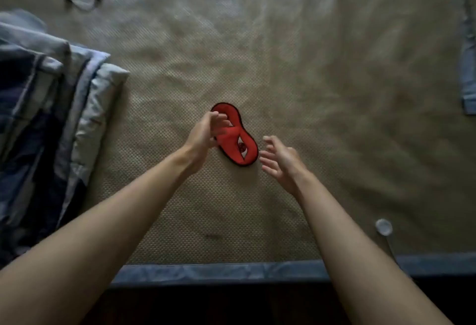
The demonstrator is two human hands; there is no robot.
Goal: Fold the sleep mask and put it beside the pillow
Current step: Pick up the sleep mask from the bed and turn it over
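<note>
Sleep mask (pixel 240 144) flat on mat (pixel 309 93), between two spread hands.

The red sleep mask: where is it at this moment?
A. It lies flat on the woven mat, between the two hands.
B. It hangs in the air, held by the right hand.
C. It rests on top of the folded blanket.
A: the sleep mask lies on the mat, the left hand over its edge, the right hand open beside it.
</note>
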